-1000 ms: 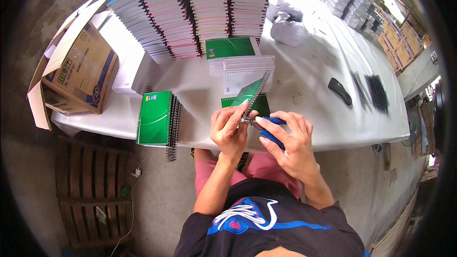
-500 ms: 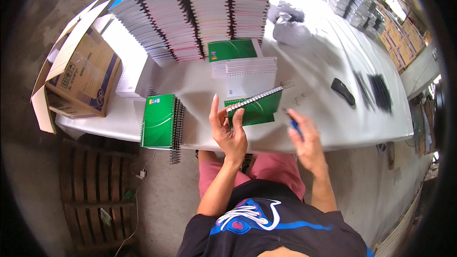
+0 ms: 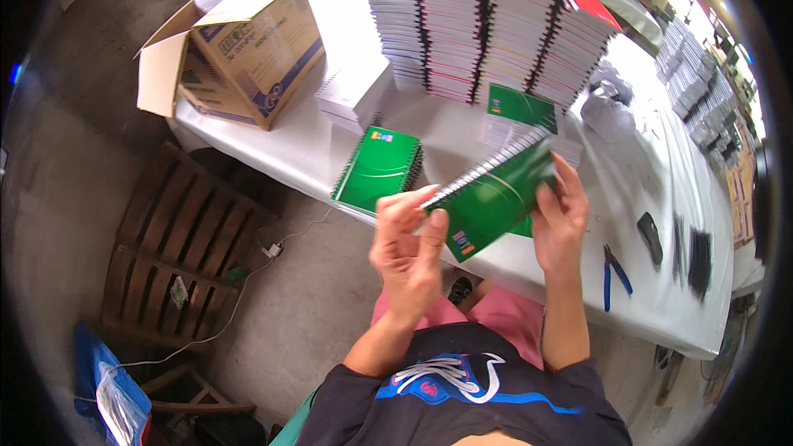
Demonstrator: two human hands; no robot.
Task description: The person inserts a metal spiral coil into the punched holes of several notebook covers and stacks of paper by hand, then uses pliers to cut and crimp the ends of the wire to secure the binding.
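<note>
A green spiral notebook (image 3: pixel 496 198) is held tilted above the table's front edge, its wire binding along the upper side. My left hand (image 3: pixel 409 252) pinches its lower left corner, and my right hand (image 3: pixel 562 211) grips its right end. Beneath it, part of another green cover shows on the table. To the left lies a stack of green spiral notebooks (image 3: pixel 380 169), with wire coils sticking out. Blue-handled pliers (image 3: pixel 613 274) rest on the table to the right of my right hand.
Tall stacks of notebooks (image 3: pixel 454 33) stand at the back, with a green cover (image 3: pixel 520 107) before them. An open cardboard box (image 3: pixel 256 58) and a paper stack (image 3: pixel 355 95) are at left. Right lie a black object (image 3: pixel 649 238) and black wire coils (image 3: pixel 700 260). A wooden chair (image 3: pixel 165 239) stands lower left.
My right hand has let go of the pliers, now on the table, and has taken the notebook's right end. The notebook has been lifted and turned. The whole view has shifted toward the left.
</note>
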